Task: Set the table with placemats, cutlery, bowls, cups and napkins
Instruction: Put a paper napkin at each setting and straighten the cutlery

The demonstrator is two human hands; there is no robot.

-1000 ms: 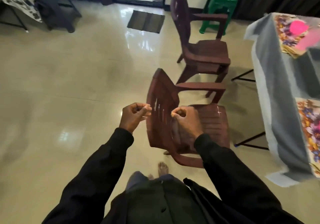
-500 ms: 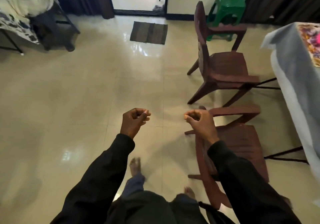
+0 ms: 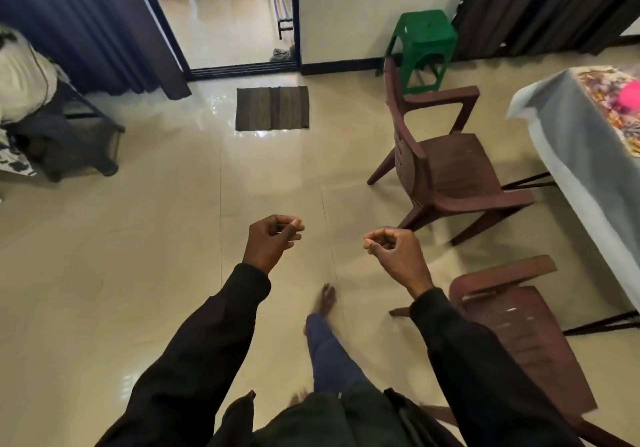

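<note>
glossy tiled floor (image 3: 166,273), plastic chairs (image 3: 446,169) (matt)

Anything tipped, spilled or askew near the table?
Nothing stands out: the far brown plastic armchair and the near brown plastic armchair appear upright beside the grey-clothed table; the tiled floor shows no spill.

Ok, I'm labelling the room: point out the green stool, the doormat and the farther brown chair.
green stool (image 3: 426,29), head view, on its seat top.
doormat (image 3: 272,108), head view, at its middle.
farther brown chair (image 3: 457,169), head view, on its seat.
</note>
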